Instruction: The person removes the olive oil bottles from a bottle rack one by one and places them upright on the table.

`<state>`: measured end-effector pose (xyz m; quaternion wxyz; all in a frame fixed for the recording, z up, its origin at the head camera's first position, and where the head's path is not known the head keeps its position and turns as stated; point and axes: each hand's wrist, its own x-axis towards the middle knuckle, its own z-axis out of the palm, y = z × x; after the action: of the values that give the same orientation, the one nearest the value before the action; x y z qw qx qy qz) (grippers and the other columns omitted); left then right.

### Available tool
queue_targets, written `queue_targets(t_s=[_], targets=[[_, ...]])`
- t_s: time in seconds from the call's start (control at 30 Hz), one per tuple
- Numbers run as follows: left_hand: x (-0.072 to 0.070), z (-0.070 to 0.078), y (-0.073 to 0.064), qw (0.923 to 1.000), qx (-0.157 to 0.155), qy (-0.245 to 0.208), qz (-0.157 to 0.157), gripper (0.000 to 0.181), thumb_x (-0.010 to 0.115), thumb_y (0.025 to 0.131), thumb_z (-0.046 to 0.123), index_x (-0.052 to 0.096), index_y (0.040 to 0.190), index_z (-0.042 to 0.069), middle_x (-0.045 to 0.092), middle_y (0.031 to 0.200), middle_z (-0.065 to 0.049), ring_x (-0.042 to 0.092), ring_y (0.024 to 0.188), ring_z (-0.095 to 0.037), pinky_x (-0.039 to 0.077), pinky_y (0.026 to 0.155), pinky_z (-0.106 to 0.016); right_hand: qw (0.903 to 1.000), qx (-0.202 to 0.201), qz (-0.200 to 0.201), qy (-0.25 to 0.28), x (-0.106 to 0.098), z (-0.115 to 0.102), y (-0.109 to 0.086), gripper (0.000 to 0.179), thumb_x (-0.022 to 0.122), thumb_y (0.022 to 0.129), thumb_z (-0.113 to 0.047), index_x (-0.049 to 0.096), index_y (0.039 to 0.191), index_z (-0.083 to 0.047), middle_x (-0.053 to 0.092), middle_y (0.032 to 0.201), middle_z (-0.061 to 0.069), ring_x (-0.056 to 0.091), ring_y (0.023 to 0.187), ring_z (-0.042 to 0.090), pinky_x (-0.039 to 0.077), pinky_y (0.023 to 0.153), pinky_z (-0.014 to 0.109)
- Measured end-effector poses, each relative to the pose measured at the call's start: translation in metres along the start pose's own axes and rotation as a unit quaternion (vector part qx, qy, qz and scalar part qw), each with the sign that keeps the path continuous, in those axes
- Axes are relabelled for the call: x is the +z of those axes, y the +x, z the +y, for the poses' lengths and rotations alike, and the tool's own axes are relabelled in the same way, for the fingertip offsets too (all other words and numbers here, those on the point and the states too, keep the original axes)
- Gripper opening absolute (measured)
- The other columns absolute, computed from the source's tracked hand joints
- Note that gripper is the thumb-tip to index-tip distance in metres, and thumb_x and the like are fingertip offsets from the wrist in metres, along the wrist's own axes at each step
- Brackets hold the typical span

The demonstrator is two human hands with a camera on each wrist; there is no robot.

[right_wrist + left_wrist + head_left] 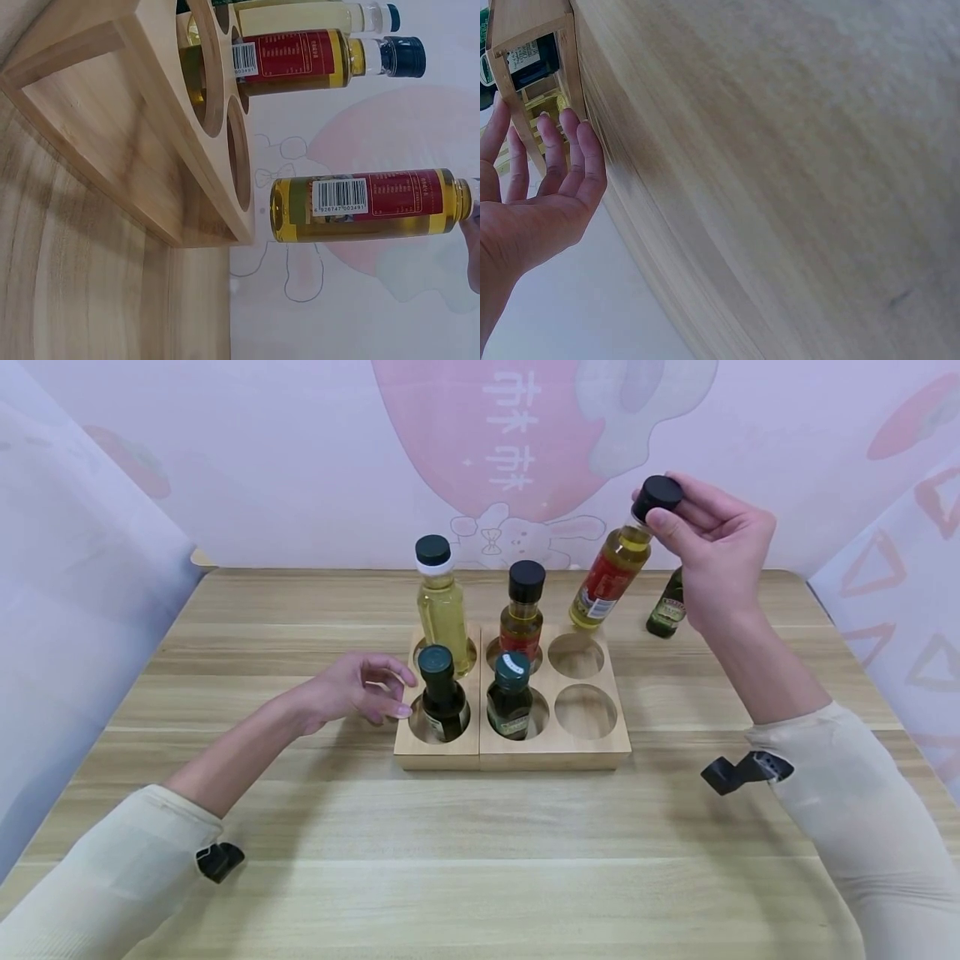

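My right hand [720, 543] pinches the black cap of an oil bottle with a red label [609, 578]. That bottle tilts, its base raised behind the back right hole of a wooden bottle rack [555, 762]; the right wrist view shows its barcode and golden oil. At the rack's left side rests my left hand [352, 693], fingers loosely bent, fingertips right at the edge. Standing in the rack are a pale oil bottle [442, 614], another red-labelled bottle [521, 631], a dark bottle [444, 697] and a green-capped bottle [510, 703].
Behind my right wrist a small dark green bottle [666, 610] stands on the wooden table [450, 860], partly hidden by the hand. A printed pale curtain [300, 460] hangs behind the table. Two holes on the rack's right side hold no bottle.
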<state>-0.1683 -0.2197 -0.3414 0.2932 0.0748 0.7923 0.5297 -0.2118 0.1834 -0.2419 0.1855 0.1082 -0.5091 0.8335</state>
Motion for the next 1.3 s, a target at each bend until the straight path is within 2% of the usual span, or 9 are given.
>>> queue_targets(t_s=[0.3,0.5,0.8,1.3], targets=[[0.0,0.001,0.0,1.0,-0.001,0.003,0.0,0.045,0.085,0.084,0.005,0.061,0.122,-0.001,0.061,0.102,-0.009,0.064,0.089,-0.023,0.058,0.077,-0.039,0.9996,-0.001,0.028,0.0,-0.003,0.007,0.008,0.041,0.082,0.074,0.019,0.071,0.113,0.015,0.077,0.1,0.02,0.078,0.089,0.024,0.061,0.082,0.029],[0.001,0.001,-0.001,1.0,-0.001,0.002,-0.002,0.046,0.085,0.084,0.006,0.061,0.123,-0.001,0.061,0.103,-0.009,0.064,0.089,-0.023,0.059,0.077,-0.039,0.999,0.001,0.036,-0.026,-0.007,0.014,0.012,0.04,0.083,0.075,0.018,0.073,0.114,0.012,0.078,0.098,0.017,0.078,0.088,0.022,0.061,0.083,0.027],[0.002,0.002,-0.002,1.0,-0.001,0.003,-0.001,0.045,0.084,0.084,0.005,0.061,0.122,-0.001,0.061,0.101,-0.009,0.064,0.088,-0.023,0.058,0.077,-0.039,0.9971,0.012,0.061,-0.043,-0.011,0.025,0.015,0.044,0.081,0.075,0.021,0.07,0.117,0.014,0.079,0.095,0.014,0.078,0.086,0.018,0.06,0.084,0.026],[0.002,0.002,-0.003,1.0,-0.003,0.002,0.001,0.045,0.085,0.084,0.006,0.061,0.122,0.0,0.061,0.102,-0.008,0.065,0.088,-0.022,0.059,0.077,-0.039,0.9962,0.011,0.044,-0.074,-0.016,0.034,0.01,0.044,0.082,0.075,0.018,0.07,0.117,0.013,0.079,0.097,0.013,0.078,0.087,0.015,0.059,0.085,0.025]])
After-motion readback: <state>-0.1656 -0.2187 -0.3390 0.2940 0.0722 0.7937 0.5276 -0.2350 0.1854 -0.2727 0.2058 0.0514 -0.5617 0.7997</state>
